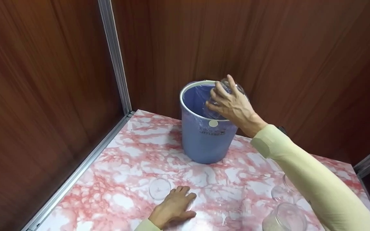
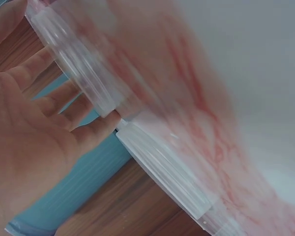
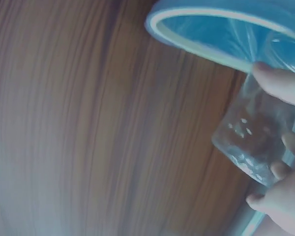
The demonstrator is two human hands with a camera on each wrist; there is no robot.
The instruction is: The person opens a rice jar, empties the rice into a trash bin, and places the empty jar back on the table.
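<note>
My right hand grips a clear jar, which is tilted over the rim of a blue bin with a white ring and a clear liner. Droplets or wet specks show inside the jar in the right wrist view. Low over the table, my left hand has its fingers spread and loosely bent. A clear round lid lies just left of its fingers. Seen edge-on in the left wrist view, one clear lid is at the fingertips and another clear lid lies beyond; contact is hard to tell.
At the right, partly behind my forearm, stand a clear jar and a clear round piece on the red-and-white marbled table. Brown wood panels with metal edge strips close off the back and left.
</note>
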